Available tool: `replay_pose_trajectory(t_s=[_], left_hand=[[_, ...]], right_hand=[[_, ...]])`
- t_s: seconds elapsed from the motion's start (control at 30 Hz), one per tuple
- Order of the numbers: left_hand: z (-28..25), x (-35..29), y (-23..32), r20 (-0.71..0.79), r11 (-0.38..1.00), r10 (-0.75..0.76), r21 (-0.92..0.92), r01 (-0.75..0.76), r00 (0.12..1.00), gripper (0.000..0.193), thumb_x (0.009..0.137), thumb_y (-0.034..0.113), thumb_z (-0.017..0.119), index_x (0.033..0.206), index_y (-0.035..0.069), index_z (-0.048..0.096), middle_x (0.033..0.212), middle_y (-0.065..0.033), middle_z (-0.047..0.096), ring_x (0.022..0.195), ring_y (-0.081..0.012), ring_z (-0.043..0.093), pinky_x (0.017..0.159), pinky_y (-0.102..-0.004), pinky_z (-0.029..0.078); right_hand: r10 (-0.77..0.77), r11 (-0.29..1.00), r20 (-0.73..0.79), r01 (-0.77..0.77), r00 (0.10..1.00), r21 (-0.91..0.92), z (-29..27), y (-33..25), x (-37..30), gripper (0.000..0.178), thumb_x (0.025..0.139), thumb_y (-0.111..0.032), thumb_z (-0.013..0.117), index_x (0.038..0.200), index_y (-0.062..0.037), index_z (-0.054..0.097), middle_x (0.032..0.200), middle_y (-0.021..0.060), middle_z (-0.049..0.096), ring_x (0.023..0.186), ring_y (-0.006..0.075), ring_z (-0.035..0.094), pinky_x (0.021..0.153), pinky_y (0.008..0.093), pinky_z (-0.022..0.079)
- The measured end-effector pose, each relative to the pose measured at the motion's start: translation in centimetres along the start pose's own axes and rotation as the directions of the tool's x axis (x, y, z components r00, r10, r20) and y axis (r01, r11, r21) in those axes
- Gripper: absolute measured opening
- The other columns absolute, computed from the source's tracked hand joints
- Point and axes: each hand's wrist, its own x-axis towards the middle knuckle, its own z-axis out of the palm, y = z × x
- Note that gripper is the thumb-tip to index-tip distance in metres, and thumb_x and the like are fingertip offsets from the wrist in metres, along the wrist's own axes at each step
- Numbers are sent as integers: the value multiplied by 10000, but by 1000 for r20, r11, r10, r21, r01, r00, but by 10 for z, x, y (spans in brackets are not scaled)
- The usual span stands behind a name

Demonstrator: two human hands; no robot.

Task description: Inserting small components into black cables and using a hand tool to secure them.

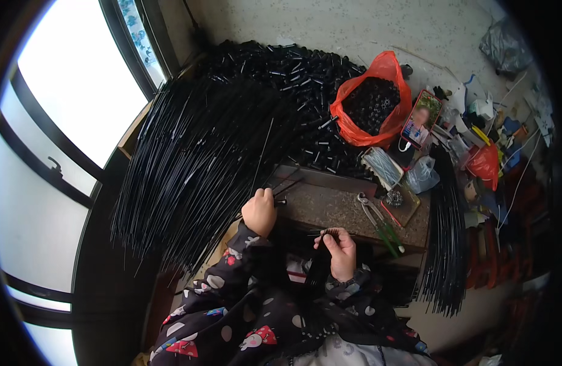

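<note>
My left hand [259, 213] is closed at the left end of the worktop, beside a large heap of long thin black rods [195, 146]. Its fingers hide whatever they hold. A short black piece with a pale end [281, 202] lies just right of it. One thin rod [264, 149] stands out of the heap above this hand. At the worktop's front edge, my right hand [341, 253] pinches a small dark ribbed piece [333, 232] between thumb and fingers. Thin dark lines stick out from both sides of that piece.
Pliers with green handles [378, 224] lie on the worktop [317, 207]. Behind are many short black tubes [281, 67], a red plastic bag [387, 67] of dark parts and a phone [422, 119]. More black rods [445, 244] hang at the right; a window [67, 91] is left.
</note>
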Motion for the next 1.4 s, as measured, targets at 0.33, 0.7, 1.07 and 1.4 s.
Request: replay_pose_trajectory(t_s=[0.33, 0.7, 1.07, 1.4], left_hand=[[3, -6, -13, -504, 960, 279, 121, -253, 817, 126, 706, 28, 535, 831, 20, 543, 1075, -151, 490, 786, -266, 556, 588, -337, 478], [-24, 6, -7, -441, 815, 580, 324, -481, 685, 90, 707, 98, 525, 793, 72, 527, 831, -54, 519, 754, -192, 519, 749, -377, 411], [-62, 31, -4, -187, 723, 685, 297, -624, 704, 95, 703, 102, 527, 769, 35, 513, 796, -84, 523, 776, -224, 490, 672, -314, 406], [-228, 167, 18, 78, 802, 546, 238, -547, 834, 160, 669, 124, 598, 746, -13, 565, 784, -180, 589, 816, -345, 576, 735, -407, 472]], right_hand=[[-29, 998, -67, 32, 997, 47, -7, 0, -2, 154, 863, -126, 562, 922, 15, 536, 806, 93, 594, 725, 163, 570, 675, 283, 465], [-34, 996, -65, 39, 997, 79, -14, 4, 0, 125, 868, -102, 544, 917, 12, 530, 810, 102, 603, 711, 160, 570, 684, 281, 462], [-38, 995, -60, 43, 997, 92, -17, 3, 1, 116, 867, -100, 543, 909, 7, 526, 801, 95, 599, 709, 158, 566, 684, 285, 462], [-5, 992, -74, 14, 997, 129, -15, 3, 8, 105, 860, -79, 548, 904, 14, 529, 797, 100, 596, 724, 166, 566, 674, 296, 466]])
